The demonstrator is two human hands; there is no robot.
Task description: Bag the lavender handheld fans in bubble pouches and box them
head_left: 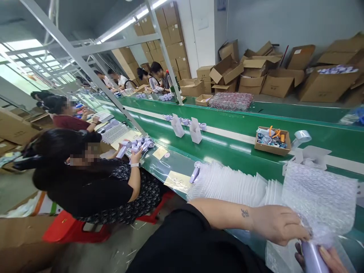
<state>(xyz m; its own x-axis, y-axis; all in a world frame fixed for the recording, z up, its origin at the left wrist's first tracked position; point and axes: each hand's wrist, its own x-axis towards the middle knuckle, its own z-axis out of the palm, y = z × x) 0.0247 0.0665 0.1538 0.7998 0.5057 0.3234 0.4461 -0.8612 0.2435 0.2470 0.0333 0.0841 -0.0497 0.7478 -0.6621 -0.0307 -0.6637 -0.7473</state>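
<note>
My left hand (277, 223) pinches the lower edge of a clear bubble-wrap bag (320, 199) near the bottom right. My right hand (327, 259), only partly in view at the bottom edge, grips the pale purple handle of a small fan (311, 258) whose upper end sits inside the bag. A fanned stack of more bubble-wrap bags (230, 184) lies on the green bench just left of my hands. Another pale purple fan (195, 171) rests beside that stack.
A green conveyor belt (233, 131) runs away to the left, carrying white boxes (195, 131) and a cardboard tray of parts (272, 141). Co-workers sit along the bench at left, the nearest (85, 178) handling purple fans. Cardboard cartons (273, 74) are stacked behind the line.
</note>
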